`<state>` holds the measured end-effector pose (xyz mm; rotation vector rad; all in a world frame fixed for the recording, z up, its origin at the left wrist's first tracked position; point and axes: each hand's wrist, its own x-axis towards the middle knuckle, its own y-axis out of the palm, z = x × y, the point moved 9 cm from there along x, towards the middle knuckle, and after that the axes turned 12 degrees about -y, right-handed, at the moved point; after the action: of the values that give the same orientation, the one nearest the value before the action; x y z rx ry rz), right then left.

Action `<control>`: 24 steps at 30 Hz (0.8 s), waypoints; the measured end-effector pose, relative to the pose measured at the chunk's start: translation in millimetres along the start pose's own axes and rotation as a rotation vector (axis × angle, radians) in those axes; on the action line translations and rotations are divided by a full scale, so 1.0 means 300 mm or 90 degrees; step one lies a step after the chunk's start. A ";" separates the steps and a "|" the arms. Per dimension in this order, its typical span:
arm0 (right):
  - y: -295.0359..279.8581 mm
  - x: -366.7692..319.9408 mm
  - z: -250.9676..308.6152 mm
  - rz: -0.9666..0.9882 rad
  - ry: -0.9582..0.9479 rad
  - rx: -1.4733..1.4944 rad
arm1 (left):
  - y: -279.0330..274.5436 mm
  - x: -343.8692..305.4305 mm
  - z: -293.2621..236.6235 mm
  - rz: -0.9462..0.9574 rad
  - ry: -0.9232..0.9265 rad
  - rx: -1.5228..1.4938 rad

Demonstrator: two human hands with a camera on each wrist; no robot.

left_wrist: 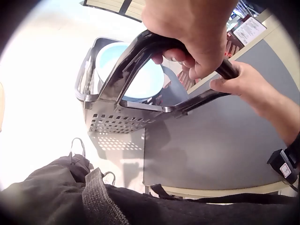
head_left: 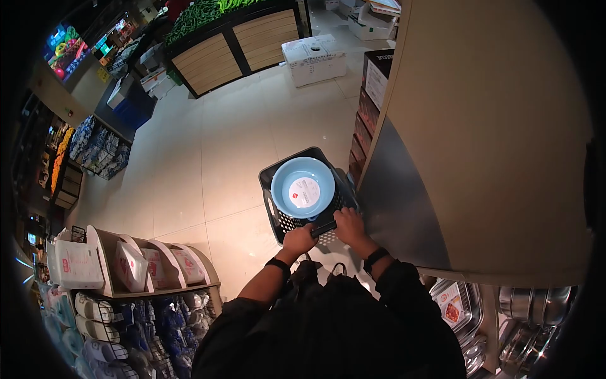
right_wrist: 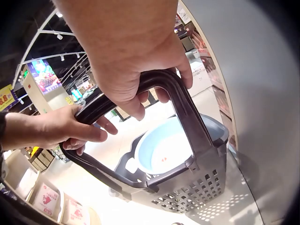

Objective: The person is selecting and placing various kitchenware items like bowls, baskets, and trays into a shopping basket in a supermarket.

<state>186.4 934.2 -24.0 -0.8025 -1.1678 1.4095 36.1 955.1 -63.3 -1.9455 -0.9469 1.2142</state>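
Black plastic basket [head_left: 287,223], centre frame: we curl our left hand [head_left: 300,239] and right hand [head_left: 349,225] round its 2 handles [left_wrist: 136,50], 1 each, so the blue basin [head_left: 303,187] lies level inside.

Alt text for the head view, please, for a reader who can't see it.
A person's left grip and right grip, both bare hands, curl round the handles of a dark basket holding a pale blue bowl. Below is pale tiled floor, with shelves of packets lower left.
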 end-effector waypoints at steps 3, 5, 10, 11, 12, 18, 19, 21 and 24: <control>0.027 0.062 -0.003 0.019 0.008 -0.008 | -0.040 0.050 0.028 0.001 0.018 -0.007; 0.041 0.101 -0.006 0.026 0.014 -0.017 | -0.058 0.088 0.038 0.005 0.026 -0.008; 0.060 0.208 -0.025 0.013 0.026 -0.016 | -0.112 0.186 0.068 -0.009 0.058 -0.015; 0.064 0.233 -0.027 0.015 0.026 -0.021 | -0.122 0.206 0.075 -0.008 0.060 -0.019; 0.071 0.256 -0.031 0.022 0.035 -0.027 | -0.138 0.221 0.079 -0.001 0.061 -0.019; 0.057 0.355 -0.038 0.015 0.075 -0.043 | -0.205 0.327 0.092 -0.002 0.112 -0.031; 0.060 0.369 -0.041 0.019 0.083 -0.046 | -0.211 0.347 0.099 -0.004 0.118 -0.025; 0.067 0.391 -0.044 0.013 0.095 -0.043 | -0.227 0.375 0.107 -0.006 0.132 -0.026; 0.077 0.426 -0.038 0.004 0.111 -0.042 | -0.271 0.412 0.120 -0.003 0.143 -0.021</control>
<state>166.1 1062.6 -32.4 -0.9558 -1.0822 1.2850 22.3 1106.7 -66.1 -2.0538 -0.8592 0.9568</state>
